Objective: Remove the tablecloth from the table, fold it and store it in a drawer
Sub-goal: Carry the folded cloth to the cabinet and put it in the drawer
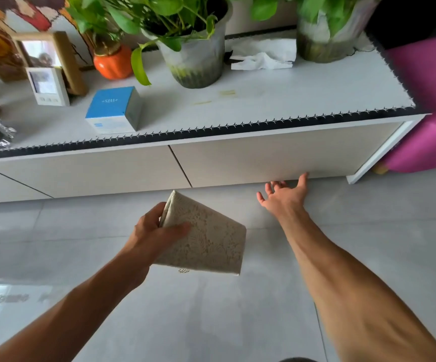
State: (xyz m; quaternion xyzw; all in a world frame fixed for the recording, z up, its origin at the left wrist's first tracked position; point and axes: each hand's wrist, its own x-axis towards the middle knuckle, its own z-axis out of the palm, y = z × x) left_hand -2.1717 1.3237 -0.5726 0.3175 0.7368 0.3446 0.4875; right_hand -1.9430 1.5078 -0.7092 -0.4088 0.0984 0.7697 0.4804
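The folded tablecloth (209, 239) is a cream, lace-patterned rectangle held above the grey floor. My left hand (154, 236) grips its left edge, thumb on top and fingers underneath. My right hand (284, 195) is stretched forward with fingers spread, its fingertips at the bottom edge of the right drawer front (277, 160) of a low white cabinet. That drawer front sits flush with the one to its left (94, 173).
On the cabinet top (263, 100) stand two potted plants (196, 56) (326, 35), a blue and white box (115, 111), an orange vase (113, 64), a photo frame (47, 56), a small white device (48, 86) and tissues (263, 57). A magenta seat (425, 105) is at the cabinet's right end.
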